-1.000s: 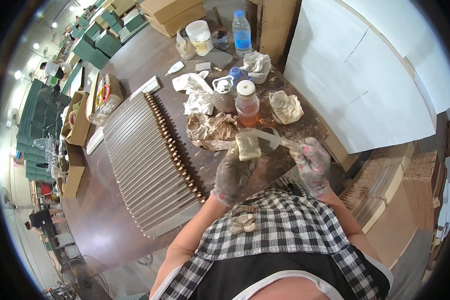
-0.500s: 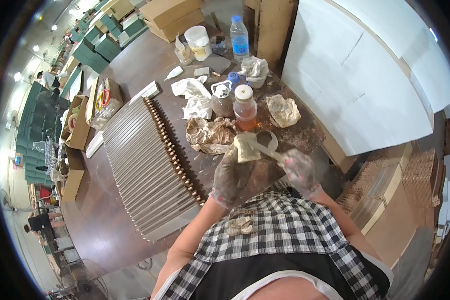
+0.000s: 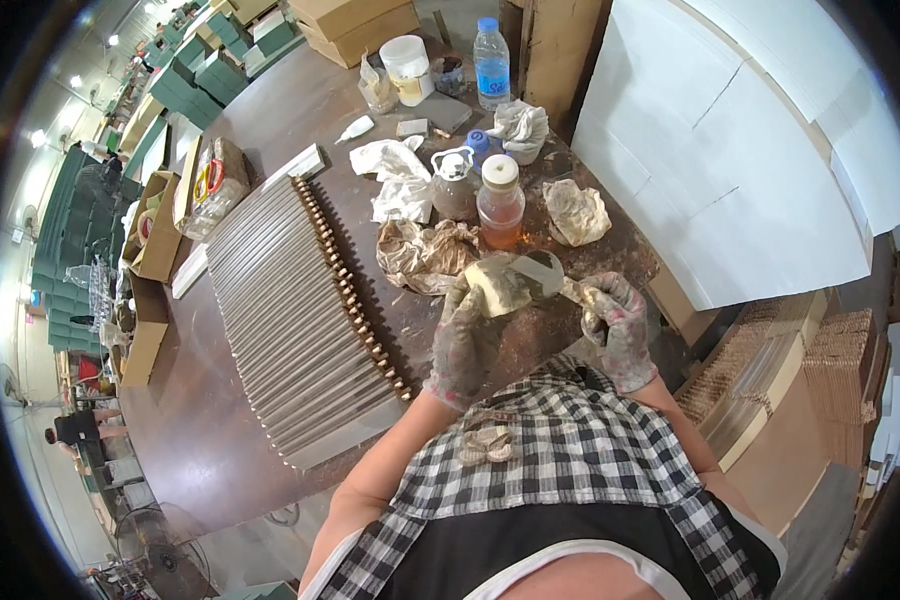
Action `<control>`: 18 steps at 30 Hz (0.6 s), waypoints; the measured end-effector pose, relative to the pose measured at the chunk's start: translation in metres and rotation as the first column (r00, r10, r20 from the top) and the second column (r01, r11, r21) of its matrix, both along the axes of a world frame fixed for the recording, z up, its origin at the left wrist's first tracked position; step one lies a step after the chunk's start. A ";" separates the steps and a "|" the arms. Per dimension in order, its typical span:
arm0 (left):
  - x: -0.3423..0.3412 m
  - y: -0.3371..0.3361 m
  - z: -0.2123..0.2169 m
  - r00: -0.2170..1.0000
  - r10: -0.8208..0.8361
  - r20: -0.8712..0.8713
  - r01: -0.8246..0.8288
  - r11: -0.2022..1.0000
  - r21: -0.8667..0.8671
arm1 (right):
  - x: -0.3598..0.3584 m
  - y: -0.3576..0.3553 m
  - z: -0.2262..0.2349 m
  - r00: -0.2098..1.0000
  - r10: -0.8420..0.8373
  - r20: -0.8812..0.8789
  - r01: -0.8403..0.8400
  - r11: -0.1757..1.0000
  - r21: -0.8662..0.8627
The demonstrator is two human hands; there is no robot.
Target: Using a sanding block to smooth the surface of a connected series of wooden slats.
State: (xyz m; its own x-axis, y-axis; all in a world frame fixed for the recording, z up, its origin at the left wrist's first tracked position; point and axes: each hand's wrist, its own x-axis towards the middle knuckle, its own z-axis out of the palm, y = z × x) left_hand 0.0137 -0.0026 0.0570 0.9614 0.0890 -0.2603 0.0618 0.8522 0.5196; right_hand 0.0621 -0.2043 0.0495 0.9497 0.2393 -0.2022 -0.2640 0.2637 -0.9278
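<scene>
Left hand [image 3: 467, 340] grips a stained cloth [image 3: 498, 285]; right hand [image 3: 615, 318] pinches a strip [image 3: 540, 268]. Behind stand a jar [image 3: 500, 205] of amber liquid and a water bottle [image 3: 491, 60]

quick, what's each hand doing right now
Left hand: closed on a yellowish cloth pad.
Right hand: closed on a thin pale stick.

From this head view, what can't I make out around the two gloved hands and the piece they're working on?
- Head view: the pale piece is partly covered by the left hand; its full shape is hidden.
- Head view: what the right hand pinches is too small and blurred to tell.
- Head view: the rods lie side by side; their far ends are too small to tell apart.
- Head view: what the amber bottle holds cannot be told.
</scene>
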 end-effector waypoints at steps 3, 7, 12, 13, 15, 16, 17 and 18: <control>-0.002 -0.001 0.000 1.000 0.027 -0.013 -0.027 0.999 0.027 | -0.007 0.003 0.007 0.953 0.047 0.298 0.025 0.972 -0.234; -0.001 -0.001 -0.005 0.991 0.079 -0.105 -0.069 0.993 0.096 | -0.007 0.010 0.007 0.932 0.095 0.350 0.027 0.944 -0.328; -0.002 0.001 -0.011 0.997 0.045 -0.064 -0.041 0.998 0.053 | -0.001 0.012 0.003 0.984 -0.069 0.162 0.080 0.995 -0.064; -0.003 0.001 -0.012 0.999 0.019 -0.051 -0.017 0.999 0.037 | 0.000 0.011 0.003 0.990 -0.010 0.138 0.016 0.999 -0.044; -0.002 0.000 -0.012 0.999 -0.029 0.016 0.029 1.000 -0.001 | 0.001 0.008 0.004 0.992 0.080 0.100 -0.081 0.997 0.005; -0.001 0.001 -0.012 0.999 -0.032 0.002 0.033 0.999 -0.008 | 0.001 0.008 0.004 0.994 0.101 0.043 -0.100 0.995 -0.027; -0.001 0.002 -0.012 0.999 -0.044 0.005 0.044 0.999 -0.017 | 0.002 0.007 0.005 0.998 0.043 -0.044 -0.043 0.999 -0.001; -0.001 0.003 -0.012 0.997 -0.058 0.043 0.060 0.998 -0.035 | 0.002 0.007 0.005 0.991 0.051 -0.127 -0.048 0.998 0.031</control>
